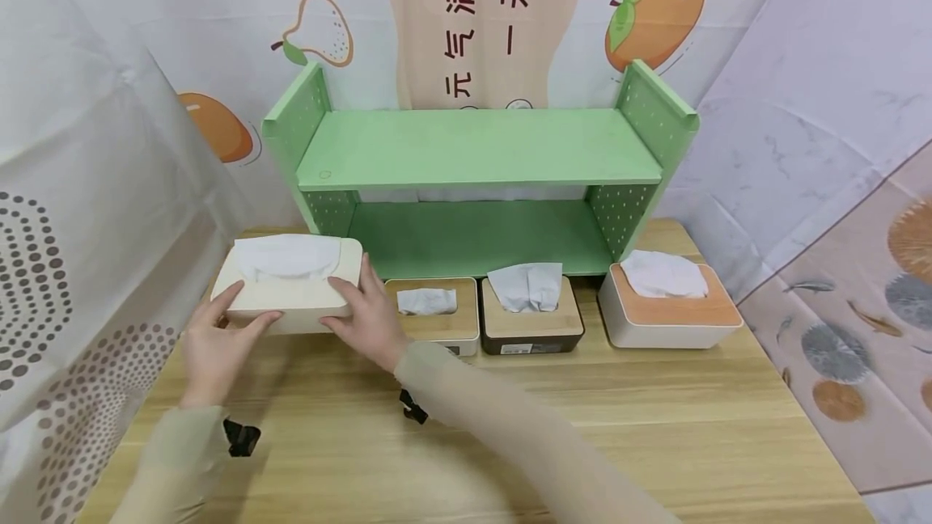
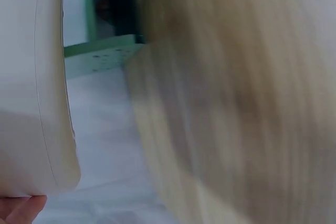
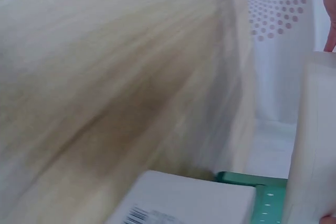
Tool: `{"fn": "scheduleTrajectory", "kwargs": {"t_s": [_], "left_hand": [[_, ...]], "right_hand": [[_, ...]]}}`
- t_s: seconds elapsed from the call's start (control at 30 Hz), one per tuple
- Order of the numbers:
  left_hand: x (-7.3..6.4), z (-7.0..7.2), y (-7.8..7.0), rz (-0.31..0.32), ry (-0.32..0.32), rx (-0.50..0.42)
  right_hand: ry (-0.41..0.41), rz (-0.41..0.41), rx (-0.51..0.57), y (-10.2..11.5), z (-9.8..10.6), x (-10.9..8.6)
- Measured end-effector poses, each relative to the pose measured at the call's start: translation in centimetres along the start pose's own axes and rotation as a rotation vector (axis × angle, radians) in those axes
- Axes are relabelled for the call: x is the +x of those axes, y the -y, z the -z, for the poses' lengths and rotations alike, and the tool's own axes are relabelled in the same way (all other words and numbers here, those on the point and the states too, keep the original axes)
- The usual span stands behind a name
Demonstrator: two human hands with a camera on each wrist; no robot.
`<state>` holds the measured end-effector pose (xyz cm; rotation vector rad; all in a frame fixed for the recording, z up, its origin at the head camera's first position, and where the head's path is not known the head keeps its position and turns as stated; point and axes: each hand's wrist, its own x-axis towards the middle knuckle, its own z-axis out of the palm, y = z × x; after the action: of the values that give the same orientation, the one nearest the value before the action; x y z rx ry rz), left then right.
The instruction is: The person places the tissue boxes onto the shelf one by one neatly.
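Left hand [image 1: 214,350] clamped on L end of the white tissue box [image 1: 284,293], R hand [image 1: 371,322] gripping its R end, thumbs & fingers of both closed on it. Box looks lifted off the table [image 1: 633,403], in front of the L side of the green rack [image 1: 473,148].

Prog., as judged: pick-up done, set-down not yet, so approx. mid-way w/ this one. 3 others stand on table along rack's front, no hand on any: pale box w/ wood lid [image 1: 418,330], dark box w/ wood lid [image 1: 539,326], white box w/ orange-brown lid [image 1: 662,334]. Whether those are done or waiting, can't tell. Left, prob.: place held box, release; exact spot unclear from pics.
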<state>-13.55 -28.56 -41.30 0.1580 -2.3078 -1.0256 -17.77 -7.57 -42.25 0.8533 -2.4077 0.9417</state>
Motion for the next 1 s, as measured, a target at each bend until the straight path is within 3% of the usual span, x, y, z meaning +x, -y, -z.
{"fn": "scheduleTrajectory", "kwargs": {"t_s": [0.1, 0.27, 0.5, 1.0], "left_hand": [[0.3, -0.1, -0.9, -0.077, -0.038, -0.004], [0.3, -0.2, -2.4, -0.152, -0.065, -0.010], [0.1, -0.2, -4.1, -0.291, -0.115, -0.037], [0.0, 0.3, -8.2, -0.352, -0.196, -0.146]], "right_hand": [[-0.035, 0.043, 0.040, -0.3, 1.0, 0.4], [-0.073, 0.092, 0.063, -1.1, 2.6, 0.9], [-0.105, 0.018, 0.192, -1.0, 4.9, 1.2], [-0.270, 0.089, 0.294, -0.5, 9.5, 1.2]]}}
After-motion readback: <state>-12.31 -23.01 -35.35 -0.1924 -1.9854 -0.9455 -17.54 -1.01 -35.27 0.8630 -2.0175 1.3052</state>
